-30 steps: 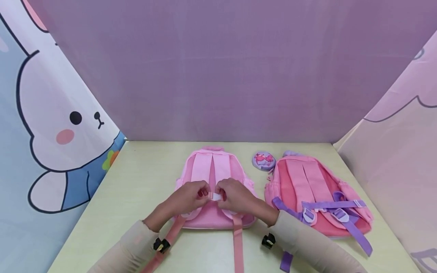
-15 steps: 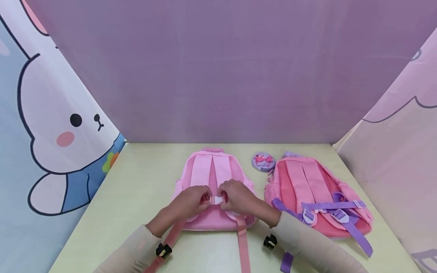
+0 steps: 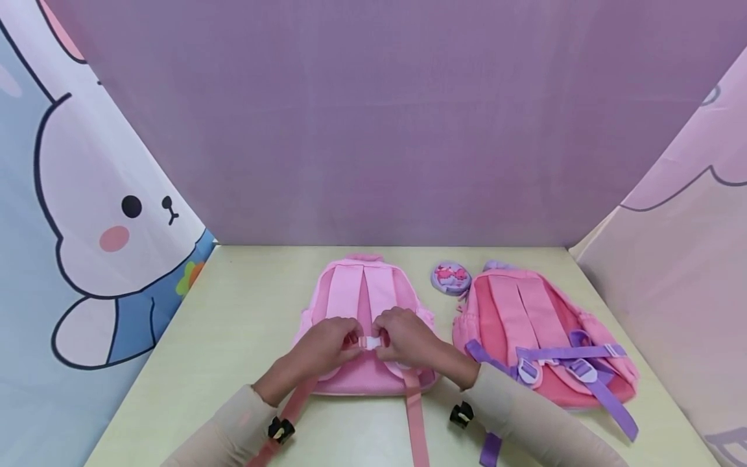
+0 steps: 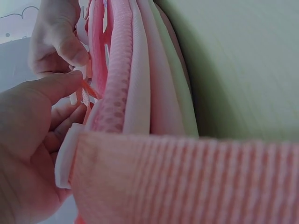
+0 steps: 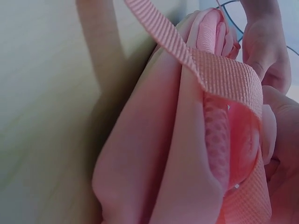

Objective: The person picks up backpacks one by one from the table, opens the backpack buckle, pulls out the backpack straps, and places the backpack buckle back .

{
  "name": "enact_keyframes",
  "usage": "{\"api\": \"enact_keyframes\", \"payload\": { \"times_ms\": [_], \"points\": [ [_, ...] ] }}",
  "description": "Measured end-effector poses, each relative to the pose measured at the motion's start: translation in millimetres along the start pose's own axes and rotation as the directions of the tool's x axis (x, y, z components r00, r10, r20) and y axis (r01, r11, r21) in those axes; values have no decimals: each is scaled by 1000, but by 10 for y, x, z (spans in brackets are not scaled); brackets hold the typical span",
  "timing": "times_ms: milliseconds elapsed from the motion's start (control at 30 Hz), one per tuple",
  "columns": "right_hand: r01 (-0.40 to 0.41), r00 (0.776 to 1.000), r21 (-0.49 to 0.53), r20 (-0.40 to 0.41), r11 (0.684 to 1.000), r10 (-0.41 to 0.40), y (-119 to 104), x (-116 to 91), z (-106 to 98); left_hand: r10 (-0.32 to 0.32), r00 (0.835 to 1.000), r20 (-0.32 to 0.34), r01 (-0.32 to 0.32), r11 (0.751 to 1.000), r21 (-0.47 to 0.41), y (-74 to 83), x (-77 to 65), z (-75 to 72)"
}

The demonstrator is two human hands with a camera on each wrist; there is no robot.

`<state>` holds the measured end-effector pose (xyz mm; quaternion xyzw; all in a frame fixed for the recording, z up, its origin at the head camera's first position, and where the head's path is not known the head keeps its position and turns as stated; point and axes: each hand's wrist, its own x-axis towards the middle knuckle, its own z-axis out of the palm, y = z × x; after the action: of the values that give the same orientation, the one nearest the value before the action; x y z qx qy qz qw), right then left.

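A pink backpack (image 3: 367,383) lies straps-up on the table. Over its middle, a small white buckle (image 3: 371,343) joins a short strap across the two shoulder straps. My left hand (image 3: 323,345) pinches the strap's left side at the buckle. From the other side, my right hand (image 3: 407,338) pinches the right side. Thumb and fingertips of the left hand (image 4: 28,135) meet around orange-pink webbing in the left wrist view. Backpack fabric and a webbing strap (image 5: 229,77) hide part of the right hand (image 5: 285,140) in the right wrist view.
A second pink backpack (image 3: 502,305) with purple straps lies to the right. Beside its top is a round purple pouch (image 3: 451,277). Loose webbing (image 3: 415,421) trails toward the table's near edge. A purple panel (image 3: 373,130) stands behind the table (image 3: 233,311), with printed panels at both sides.
Both hands and the buckle have come slightly lower and nearer, keeping their pinch. The loose end of the right strap has swung to the right. Over the last half second, almost nothing moves.
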<state>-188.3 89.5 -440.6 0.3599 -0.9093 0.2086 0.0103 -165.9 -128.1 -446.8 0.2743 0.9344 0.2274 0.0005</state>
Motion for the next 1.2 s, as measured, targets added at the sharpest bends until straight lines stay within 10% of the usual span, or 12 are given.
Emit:
{"api": "enact_keyframes", "payload": {
  "times_ms": [1200],
  "points": [
    [6, 997, 40, -72, 999, -3, 39, 18, 69, 36, 999, 1, -36, 990, -139, -77, 11, -41]
  ]
}}
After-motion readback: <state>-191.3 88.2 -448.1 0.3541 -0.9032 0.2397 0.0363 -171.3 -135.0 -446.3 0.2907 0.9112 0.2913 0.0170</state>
